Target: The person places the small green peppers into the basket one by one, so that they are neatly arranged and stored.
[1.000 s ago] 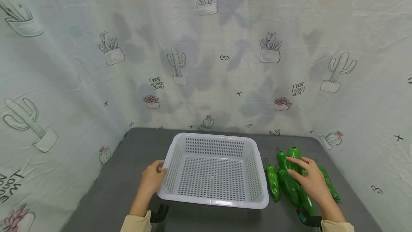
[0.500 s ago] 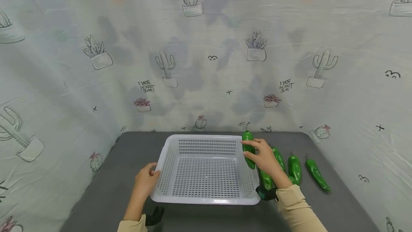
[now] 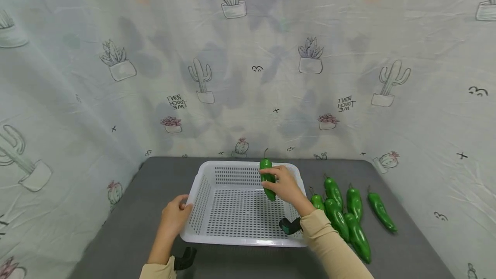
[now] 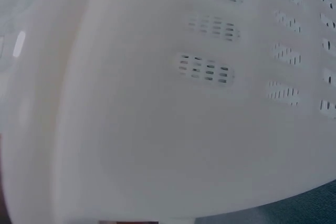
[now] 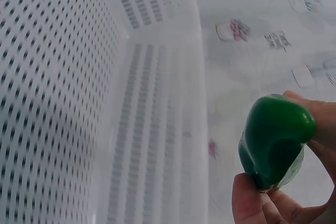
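Observation:
A white perforated plastic basket (image 3: 248,216) sits in the middle of the grey table. At its left rim, my left hand (image 3: 174,218) grips the edge with thumb and fingers; in the left wrist view the basket wall (image 4: 136,129) fills nearly everything. Over the right part of the basket, my right hand (image 3: 284,184) pinches a green chili pepper (image 3: 268,180) between thumb and fingers, stem end up. From the right wrist camera, the pepper's rounded end (image 5: 275,135) shows between thumb and fingertips (image 5: 247,198), with the basket side alongside.
Several green chili peppers (image 3: 336,218) lie grouped on the table (image 3: 391,253) right of the basket. A single pepper (image 3: 381,212) lies farther right. Behind the table hangs a pale curtain (image 3: 248,98) printed with cacti.
My right hand has picked up a pepper from the group on the right and carried it left over the basket. My left hand stays on the left rim.

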Demonstrator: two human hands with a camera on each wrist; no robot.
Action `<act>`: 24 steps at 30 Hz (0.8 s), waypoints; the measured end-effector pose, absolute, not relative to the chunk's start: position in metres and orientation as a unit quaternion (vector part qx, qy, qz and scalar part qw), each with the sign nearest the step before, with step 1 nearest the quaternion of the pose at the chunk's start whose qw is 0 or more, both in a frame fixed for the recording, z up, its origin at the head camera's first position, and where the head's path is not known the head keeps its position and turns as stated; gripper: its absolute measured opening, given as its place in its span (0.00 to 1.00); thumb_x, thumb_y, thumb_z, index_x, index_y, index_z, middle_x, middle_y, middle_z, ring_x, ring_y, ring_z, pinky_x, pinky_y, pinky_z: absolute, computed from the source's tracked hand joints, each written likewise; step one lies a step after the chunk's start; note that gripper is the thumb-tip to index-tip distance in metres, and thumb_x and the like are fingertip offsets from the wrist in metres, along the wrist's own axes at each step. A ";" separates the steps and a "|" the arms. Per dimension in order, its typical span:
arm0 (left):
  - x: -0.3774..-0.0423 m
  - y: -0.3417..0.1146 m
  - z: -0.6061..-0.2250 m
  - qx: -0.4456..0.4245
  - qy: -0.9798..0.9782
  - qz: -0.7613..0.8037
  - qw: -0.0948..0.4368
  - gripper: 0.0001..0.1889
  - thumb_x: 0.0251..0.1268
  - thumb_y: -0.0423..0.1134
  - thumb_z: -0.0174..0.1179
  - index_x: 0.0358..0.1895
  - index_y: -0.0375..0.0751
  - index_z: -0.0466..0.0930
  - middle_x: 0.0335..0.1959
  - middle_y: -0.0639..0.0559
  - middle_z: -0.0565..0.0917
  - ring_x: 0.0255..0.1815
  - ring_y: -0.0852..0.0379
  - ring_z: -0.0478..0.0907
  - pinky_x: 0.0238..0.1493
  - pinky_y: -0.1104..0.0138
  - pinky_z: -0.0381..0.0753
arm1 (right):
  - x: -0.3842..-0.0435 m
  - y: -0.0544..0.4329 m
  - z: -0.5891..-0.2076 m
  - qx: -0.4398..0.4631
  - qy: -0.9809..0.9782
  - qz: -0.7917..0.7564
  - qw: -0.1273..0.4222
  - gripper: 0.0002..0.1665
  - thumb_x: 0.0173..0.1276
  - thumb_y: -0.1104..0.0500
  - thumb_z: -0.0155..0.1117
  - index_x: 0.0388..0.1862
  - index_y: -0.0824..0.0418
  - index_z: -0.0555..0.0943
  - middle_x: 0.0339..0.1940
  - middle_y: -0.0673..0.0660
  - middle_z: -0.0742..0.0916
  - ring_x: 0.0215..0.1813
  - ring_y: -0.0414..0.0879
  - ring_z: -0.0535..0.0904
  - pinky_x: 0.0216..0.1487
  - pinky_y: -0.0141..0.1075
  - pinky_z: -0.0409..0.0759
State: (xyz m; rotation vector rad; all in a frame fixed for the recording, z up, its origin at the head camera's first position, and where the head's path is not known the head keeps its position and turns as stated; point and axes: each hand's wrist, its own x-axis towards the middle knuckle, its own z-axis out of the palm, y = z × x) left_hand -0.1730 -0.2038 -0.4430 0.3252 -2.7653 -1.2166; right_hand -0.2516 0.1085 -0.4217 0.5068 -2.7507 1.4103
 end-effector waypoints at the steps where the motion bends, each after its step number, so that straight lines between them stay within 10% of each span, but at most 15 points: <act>1: -0.172 -0.204 -0.443 0.107 -0.909 -0.400 0.052 0.22 0.66 0.34 0.53 0.60 0.25 0.69 0.38 0.33 0.82 0.30 0.49 0.80 0.28 0.56 0.77 | -0.253 0.102 -0.423 0.167 -0.876 0.452 0.000 0.21 0.63 0.57 0.66 0.56 0.51 0.81 0.55 0.63 0.75 0.51 0.58 0.75 0.40 0.44 0.79; 24: -0.173 -0.203 -0.442 0.114 -0.911 -0.394 0.046 0.23 0.66 0.35 0.52 0.61 0.26 0.68 0.38 0.33 0.82 0.30 0.49 0.80 0.28 0.56 0.78 | -0.261 0.003 -0.441 0.238 -0.882 0.399 -0.078 0.18 0.59 0.59 0.70 0.50 0.50 0.84 0.53 0.60 0.82 0.50 0.50 0.78 0.40 0.35 0.79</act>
